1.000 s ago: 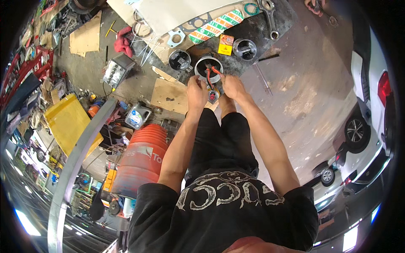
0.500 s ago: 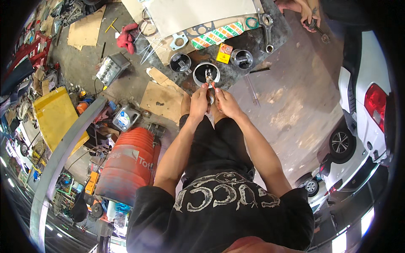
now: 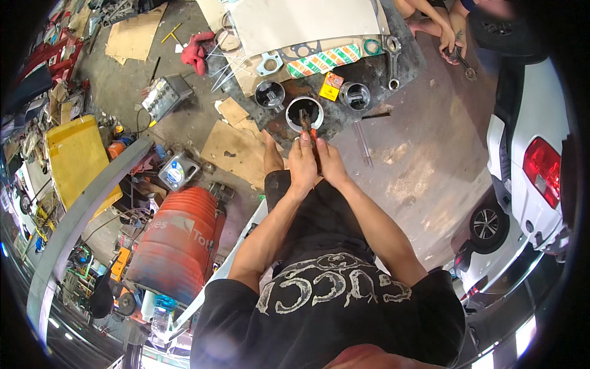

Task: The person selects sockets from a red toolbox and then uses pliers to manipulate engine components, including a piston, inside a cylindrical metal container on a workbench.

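My left hand and my right hand are closed around the two handles of pliers with orange-red grips. Its jaws reach over a light-rimmed round metal cup with a dark hollow, at the table's near edge; whether they touch anything inside I cannot make out. Left of the cup stands a piston, hollow side up. On its right lies another piston, beside a small yellow-and-orange box.
On the dark table lie a connecting rod, gaskets and a green-and-orange striped strip. A red drum, a battery and an oil jug stand left. Another person's hands hold a part far right.
The pliers' handles have come closer together, and my hands with them. The shiny piece seen at the jaws earlier no longer shows clearly. The whole view has shifted slightly.
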`<state>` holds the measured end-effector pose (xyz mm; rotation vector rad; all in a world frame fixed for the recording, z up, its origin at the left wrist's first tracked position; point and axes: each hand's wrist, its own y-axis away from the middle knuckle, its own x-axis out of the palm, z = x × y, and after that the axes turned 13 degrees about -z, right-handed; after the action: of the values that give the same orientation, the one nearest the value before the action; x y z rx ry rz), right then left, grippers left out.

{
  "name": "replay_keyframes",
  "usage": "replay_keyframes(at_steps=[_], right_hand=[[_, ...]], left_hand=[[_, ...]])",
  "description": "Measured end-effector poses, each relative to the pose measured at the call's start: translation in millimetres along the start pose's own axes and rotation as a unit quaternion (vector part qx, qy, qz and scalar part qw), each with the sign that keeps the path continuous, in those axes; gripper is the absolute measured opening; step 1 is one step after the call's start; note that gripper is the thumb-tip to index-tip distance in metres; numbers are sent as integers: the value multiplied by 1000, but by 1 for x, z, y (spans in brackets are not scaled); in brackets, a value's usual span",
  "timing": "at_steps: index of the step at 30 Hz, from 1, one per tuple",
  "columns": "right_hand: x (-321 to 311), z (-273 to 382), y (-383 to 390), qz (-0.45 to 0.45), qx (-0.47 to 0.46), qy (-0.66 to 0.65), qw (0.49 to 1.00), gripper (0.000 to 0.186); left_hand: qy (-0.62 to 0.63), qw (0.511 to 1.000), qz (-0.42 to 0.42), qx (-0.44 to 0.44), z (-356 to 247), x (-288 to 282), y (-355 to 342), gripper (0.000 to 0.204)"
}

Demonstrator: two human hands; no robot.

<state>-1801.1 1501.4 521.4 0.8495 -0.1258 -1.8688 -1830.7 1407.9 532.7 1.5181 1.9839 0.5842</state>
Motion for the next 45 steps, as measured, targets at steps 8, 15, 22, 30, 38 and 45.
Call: replay_keyframes(at_steps=[8,15,22,30,38,45], right_hand=[[-28,15,-16,195,365,-203,887,58],[-27,-15,-54,371,419,-127,819,60],[18,-45,-61,190,380,-152,893,58],[23,-48,-68,211,401,-106,885,63],[22,-47,-57,147,396,-108,900,61],[6,-61,-67,224,379,-145,886,59]], left_hand=[[178,914,183,-316,-5,-16,-16,46],[74,862,228,-446,28,-36,-55,45],[112,910,138,-375,65,-10,-79,45],[26,951,88,-296,65,4,-83,49],[44,962,47,-264,73,6,-73,51],[-36,958,130,-253,64,-3,-78,52]])
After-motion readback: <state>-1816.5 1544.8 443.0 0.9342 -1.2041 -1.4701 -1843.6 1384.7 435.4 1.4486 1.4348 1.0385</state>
